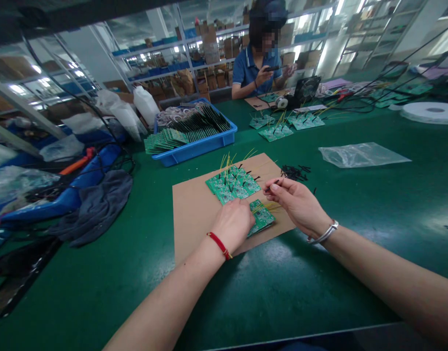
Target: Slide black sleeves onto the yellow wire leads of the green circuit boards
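Green workbench (pixel 355 273), green circuit boards (pixel 233 185) (yellow wires (pixel 228 165) bristling)

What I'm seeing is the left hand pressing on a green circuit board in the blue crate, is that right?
No: the green circuit board under the left hand lies on a brown cardboard sheet, not in the blue crate; the head view shows it.

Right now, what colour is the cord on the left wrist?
The cord is red; head view shows it best.

Green ESD bench (pixel 373 204) w/ cardboard sheet (pixel 194 224), blue tray (pixel 194 152), plastic bag (pixel 362 155), white tape roll (pixel 430 112) & loose black pieces (pixel 294 172).
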`<state>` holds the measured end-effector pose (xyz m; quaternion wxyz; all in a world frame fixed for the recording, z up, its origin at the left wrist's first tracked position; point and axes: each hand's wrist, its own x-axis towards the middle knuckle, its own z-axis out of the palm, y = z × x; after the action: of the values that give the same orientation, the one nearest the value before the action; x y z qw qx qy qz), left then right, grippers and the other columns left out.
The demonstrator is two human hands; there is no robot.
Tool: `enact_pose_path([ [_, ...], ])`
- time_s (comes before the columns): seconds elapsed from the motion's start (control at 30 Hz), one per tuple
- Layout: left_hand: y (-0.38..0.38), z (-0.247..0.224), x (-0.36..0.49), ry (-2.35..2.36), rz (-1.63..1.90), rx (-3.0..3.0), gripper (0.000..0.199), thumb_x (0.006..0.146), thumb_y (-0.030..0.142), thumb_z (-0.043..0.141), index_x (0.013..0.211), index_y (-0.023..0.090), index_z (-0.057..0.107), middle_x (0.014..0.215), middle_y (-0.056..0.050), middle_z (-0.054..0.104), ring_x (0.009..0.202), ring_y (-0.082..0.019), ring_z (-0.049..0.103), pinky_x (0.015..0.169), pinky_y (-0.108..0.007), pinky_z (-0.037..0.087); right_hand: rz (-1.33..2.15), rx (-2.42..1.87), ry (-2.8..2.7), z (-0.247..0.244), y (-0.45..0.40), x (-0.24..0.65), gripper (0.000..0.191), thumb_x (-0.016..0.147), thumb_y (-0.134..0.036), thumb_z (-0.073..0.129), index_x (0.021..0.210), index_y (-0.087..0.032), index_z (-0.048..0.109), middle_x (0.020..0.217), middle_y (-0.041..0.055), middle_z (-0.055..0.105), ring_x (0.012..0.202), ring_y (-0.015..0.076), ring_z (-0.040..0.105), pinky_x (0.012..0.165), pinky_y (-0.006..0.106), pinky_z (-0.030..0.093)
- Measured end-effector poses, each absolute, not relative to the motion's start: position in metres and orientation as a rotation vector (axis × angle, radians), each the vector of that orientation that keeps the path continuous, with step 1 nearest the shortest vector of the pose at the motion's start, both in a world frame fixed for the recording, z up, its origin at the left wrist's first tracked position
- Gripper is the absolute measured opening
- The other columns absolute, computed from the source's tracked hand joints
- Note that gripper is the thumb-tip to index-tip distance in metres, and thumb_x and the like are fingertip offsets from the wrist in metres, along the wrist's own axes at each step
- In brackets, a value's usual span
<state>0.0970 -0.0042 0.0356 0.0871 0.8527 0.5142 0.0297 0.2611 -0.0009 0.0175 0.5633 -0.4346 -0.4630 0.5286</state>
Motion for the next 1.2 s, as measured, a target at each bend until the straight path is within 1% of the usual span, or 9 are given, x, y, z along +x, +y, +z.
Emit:
enact_pose_path([
  [0.17, -0.01, 0.027, 0.095, 1.572, 0.175, 2.585, 0.018, 0.088, 0.013, 0.039, 0.088, 0.01, 0.057, 0.086, -0.013, 0.062, 0.084, -0.024, 0.059, 0.074, -0.035, 0.046, 1.238, -1.037, -1.006, 0.002, -0.003, 0.264, 0.023, 0.075, -0.038, 0.07, 0.085, -0.018, 0.064, 0.08, 0.0017, 0.065, 0.073, 0.0112, 0.058, 0.073, 0.028, 0.047],
  [0.37, -0.012, 0.036, 0.084, 1.504, 0.307, 2.33, 0.017, 0.094, 0.019, 0.035, 0.085, 0.017, 0.049, 0.076, -0.003, 0.059, 0.067, -0.017, 0.056, 0.061, -0.029, 0.039, 1.156, -1.052, -1.01, 0.0, -0.004, 0.264, 0.019, 0.079, -0.036, 0.068, 0.087, -0.019, 0.065, 0.082, 0.0014, 0.065, 0.074, 0.0107, 0.059, 0.073, 0.026, 0.047],
  [0.47, -0.01, 0.035, 0.078, 1.392, 0.4, 2.244, 0.015, 0.094, 0.022, 0.035, 0.086, 0.019, 0.048, 0.077, -0.001, 0.059, 0.068, -0.015, 0.055, 0.06, -0.027, 0.038, 1.175, -1.055, -1.014, 0.001, -0.005, 0.263, 0.02, 0.079, -0.036, 0.068, 0.088, -0.018, 0.066, 0.082, 0.0015, 0.065, 0.074, 0.0108, 0.058, 0.072, 0.026, 0.047],
  [0.57, -0.01, 0.033, 0.075, 1.364, 0.453, 2.207, 0.007, 0.091, 0.024, 0.045, 0.09, 0.019, 0.05, 0.081, -0.001, 0.061, 0.074, -0.016, 0.057, 0.064, -0.028, 0.04, 1.188, -1.073, -1.01, 0.003, -0.007, 0.262, 0.02, 0.078, -0.036, 0.068, 0.087, -0.018, 0.066, 0.081, 0.0015, 0.065, 0.073, 0.0111, 0.058, 0.071, 0.027, 0.047],
  [0.67, -0.01, 0.035, 0.076, 1.378, 0.393, 2.266, 0.006, 0.087, 0.024, 0.052, 0.085, 0.019, 0.054, 0.082, -0.002, 0.062, 0.076, -0.018, 0.057, 0.067, -0.03, 0.04, 1.199, -1.081, -1.016, 0.005, -0.008, 0.261, 0.019, 0.077, -0.035, 0.068, 0.087, -0.018, 0.066, 0.079, 0.0013, 0.065, 0.072, 0.0113, 0.058, 0.072, 0.028, 0.048],
  [0.8, -0.01, 0.036, 0.082, 1.416, 0.283, 2.37, 0.015, 0.09, 0.022, 0.045, 0.079, 0.018, 0.054, 0.081, -0.004, 0.061, 0.074, -0.018, 0.055, 0.068, -0.03, 0.041, 1.196, -1.087, -1.032, 0.007, -0.01, 0.259, 0.02, 0.077, -0.035, 0.068, 0.086, -0.018, 0.066, 0.078, 0.0019, 0.065, 0.072, 0.0123, 0.059, 0.073, 0.029, 0.049],
  [1.0, -0.011, 0.025, 0.087, 1.47, 0.261, 2.618, 0.02, 0.093, 0.021, 0.038, 0.081, 0.016, 0.053, 0.083, -0.007, 0.06, 0.081, -0.021, 0.054, 0.074, -0.033, 0.042, 1.144, -1.097, -1.031, 0.009, -0.011, 0.257, 0.019, 0.076, -0.034, 0.069, 0.085, -0.018, 0.066, 0.078, 0.0013, 0.065, 0.072, 0.0115, 0.059, 0.072, 0.028, 0.049],
  [1.07, -0.011, 0.025, 0.086, 1.48, 0.296, 2.59, 0.018, 0.093, 0.019, 0.037, 0.081, 0.016, 0.051, 0.083, -0.007, 0.059, 0.078, -0.02, 0.054, 0.072, -0.032, 0.042, 1.139, -1.092, -1.035, 0.009, -0.011, 0.257, 0.019, 0.076, -0.035, 0.069, 0.084, -0.018, 0.066, 0.076, 0.0012, 0.065, 0.07, 0.0113, 0.059, 0.072, 0.028, 0.049],
  [1.2, -0.011, 0.033, 0.077, 1.41, 0.339, 2.348, 0.014, 0.092, 0.019, 0.038, 0.083, 0.018, 0.049, 0.076, -0.003, 0.058, 0.068, -0.016, 0.053, 0.062, -0.028, 0.039, 1.152, -1.09, -1.041, 0.007, -0.01, 0.257, 0.021, 0.075, -0.037, 0.069, 0.083, -0.018, 0.066, 0.073, 0.0014, 0.064, 0.069, 0.0119, 0.059, 0.07, 0.029, 0.05],
])
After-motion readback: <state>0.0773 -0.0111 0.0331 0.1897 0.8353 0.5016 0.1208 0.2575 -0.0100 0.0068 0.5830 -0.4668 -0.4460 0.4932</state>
